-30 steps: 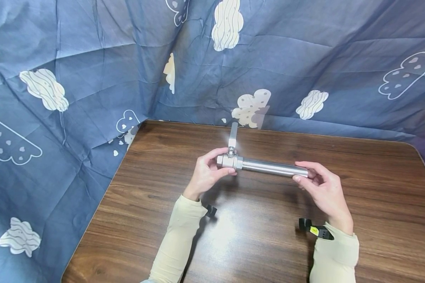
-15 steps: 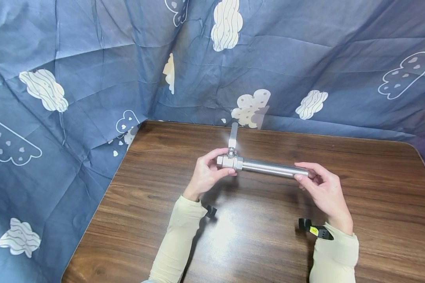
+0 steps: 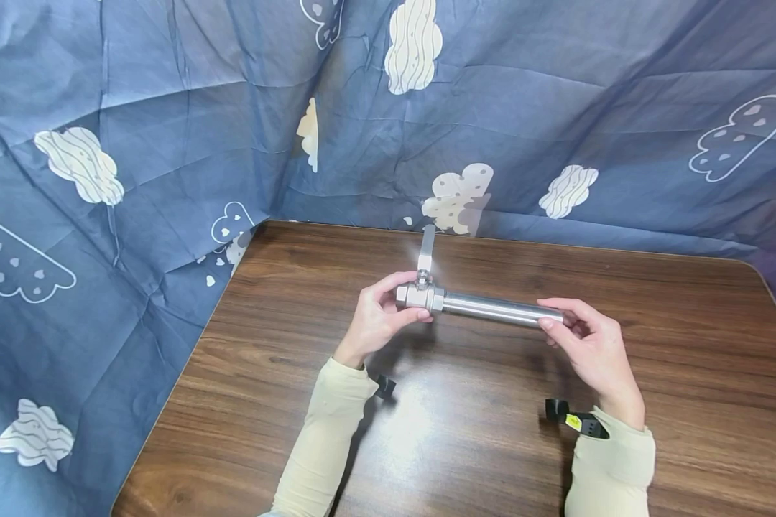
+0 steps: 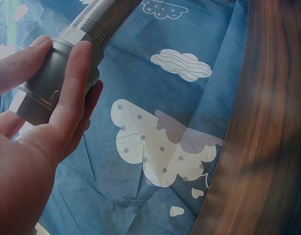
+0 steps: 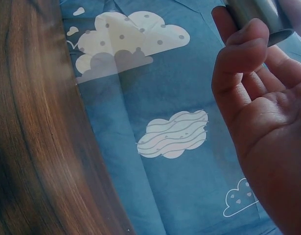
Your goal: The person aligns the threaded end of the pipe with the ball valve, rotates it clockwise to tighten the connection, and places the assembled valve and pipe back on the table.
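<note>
A shiny metal ball valve (image 3: 418, 296) with a flat lever handle (image 3: 427, 248) pointing to the back is held above the table by my left hand (image 3: 376, 321). Its thumb and fingers grip the valve body from both sides, as the left wrist view also shows. From the valve's right end runs a straight steel pipe (image 3: 491, 308); threads (image 4: 91, 30) show where the two join. My right hand (image 3: 596, 346) pinches the pipe's far end between thumb and fingers. In the right wrist view the pipe end (image 5: 267, 22) sits among the curled fingers.
Beneath both hands lies a brown wood-grain table (image 3: 465, 445), with a bright light reflection near its middle. A blue cloth (image 3: 524, 108) printed with clouds hangs behind and to the left. Small black cameras (image 3: 556, 411) are strapped at the wrists.
My right thumb has shifted slightly along and over the pipe while the index finger has moved a little down. The pipe's right part sits marginally lower. My left hand and the valve stay almost still.
</note>
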Motion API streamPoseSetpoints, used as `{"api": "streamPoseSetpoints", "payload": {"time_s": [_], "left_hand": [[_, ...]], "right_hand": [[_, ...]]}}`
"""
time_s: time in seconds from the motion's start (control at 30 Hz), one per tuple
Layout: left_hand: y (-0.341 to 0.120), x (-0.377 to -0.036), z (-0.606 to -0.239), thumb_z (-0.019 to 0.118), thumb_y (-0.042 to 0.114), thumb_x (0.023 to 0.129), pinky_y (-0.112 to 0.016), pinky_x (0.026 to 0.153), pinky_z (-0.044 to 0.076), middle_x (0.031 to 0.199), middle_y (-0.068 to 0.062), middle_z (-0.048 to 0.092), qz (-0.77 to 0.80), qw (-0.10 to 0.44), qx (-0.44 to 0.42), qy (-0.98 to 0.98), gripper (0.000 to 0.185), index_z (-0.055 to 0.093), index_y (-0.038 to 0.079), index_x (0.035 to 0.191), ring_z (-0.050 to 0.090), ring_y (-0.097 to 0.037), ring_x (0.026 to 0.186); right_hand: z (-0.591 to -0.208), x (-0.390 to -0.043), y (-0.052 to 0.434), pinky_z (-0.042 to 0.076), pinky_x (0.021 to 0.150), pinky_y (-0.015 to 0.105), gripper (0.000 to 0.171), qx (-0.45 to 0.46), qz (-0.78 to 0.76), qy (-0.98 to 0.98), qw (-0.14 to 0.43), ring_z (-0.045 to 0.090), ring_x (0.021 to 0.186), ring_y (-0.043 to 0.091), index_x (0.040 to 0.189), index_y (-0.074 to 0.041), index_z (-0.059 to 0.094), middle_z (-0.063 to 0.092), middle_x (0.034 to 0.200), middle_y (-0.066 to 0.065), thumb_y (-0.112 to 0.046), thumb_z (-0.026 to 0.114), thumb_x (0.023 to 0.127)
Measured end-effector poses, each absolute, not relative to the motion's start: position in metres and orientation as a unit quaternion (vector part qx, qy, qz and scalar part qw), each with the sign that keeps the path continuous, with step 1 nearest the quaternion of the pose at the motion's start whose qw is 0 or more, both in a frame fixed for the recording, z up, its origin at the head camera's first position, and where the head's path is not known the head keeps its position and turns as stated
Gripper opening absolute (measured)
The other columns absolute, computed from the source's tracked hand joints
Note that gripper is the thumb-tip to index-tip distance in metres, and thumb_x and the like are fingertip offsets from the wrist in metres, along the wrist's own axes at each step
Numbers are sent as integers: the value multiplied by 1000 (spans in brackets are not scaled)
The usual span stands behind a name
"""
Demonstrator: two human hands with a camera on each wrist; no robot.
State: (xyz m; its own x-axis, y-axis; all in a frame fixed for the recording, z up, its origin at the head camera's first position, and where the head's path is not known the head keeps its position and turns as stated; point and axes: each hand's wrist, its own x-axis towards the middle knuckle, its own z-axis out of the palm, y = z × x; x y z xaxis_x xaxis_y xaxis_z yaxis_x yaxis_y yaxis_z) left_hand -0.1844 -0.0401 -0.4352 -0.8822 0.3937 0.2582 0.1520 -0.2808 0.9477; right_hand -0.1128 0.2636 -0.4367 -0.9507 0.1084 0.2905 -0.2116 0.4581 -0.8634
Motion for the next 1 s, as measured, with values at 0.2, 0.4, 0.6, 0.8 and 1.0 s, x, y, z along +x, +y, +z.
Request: {"api": "streamPoseSetpoints", "payload": {"time_s": [0.2, 0.4, 0.6, 0.8, 1.0], "left_hand": [[-40, -184, -435, 67, -21, 73, -34, 76, 65, 112, -15, 60, 759, 72, 231, 605, 55, 50, -14, 125, 66, -11, 80], [-40, -184, -434, 68, -21, 72, -36, 75, 65, 110, -12, 61, 758, 73, 231, 606, 56, 50, -15, 125, 66, -12, 79], [-40, -184, -434, 67, -21, 73, -36, 76, 65, 111, -14, 59, 760, 77, 229, 604, 56, 50, -15, 126, 67, -12, 80], [-40, -184, -434, 66, -21, 73, -36, 78, 64, 113, -21, 58, 762, 76, 228, 602, 55, 51, -15, 125, 66, -11, 81], [-41, -185, -434, 67, -21, 72, -34, 78, 64, 115, -20, 59, 764, 72, 223, 601, 55, 51, -15, 124, 66, -11, 82]], "right_hand": [[-437, -113, 263, 37, 39, 24, 28, 38, 529, -833, 156, 53, 54, 10, 112, 0, 67, 56, 65, -8, 3, 69, 84], [-437, -114, 263, 37, 39, 24, 28, 43, 532, -831, 159, 53, 53, 10, 112, 0, 67, 57, 64, -9, 3, 69, 84], [-437, -114, 263, 38, 39, 23, 28, 38, 533, -830, 159, 53, 53, 11, 112, 0, 67, 57, 65, -8, 3, 69, 84], [-438, -114, 264, 39, 39, 22, 29, 59, 527, -832, 164, 54, 53, 10, 113, 2, 66, 58, 66, -10, 4, 68, 84], [-437, -115, 263, 48, 48, 13, 33, 83, 572, -799, 163, 58, 61, 6, 114, 7, 64, 66, 79, -11, 12, 68, 81]]}}
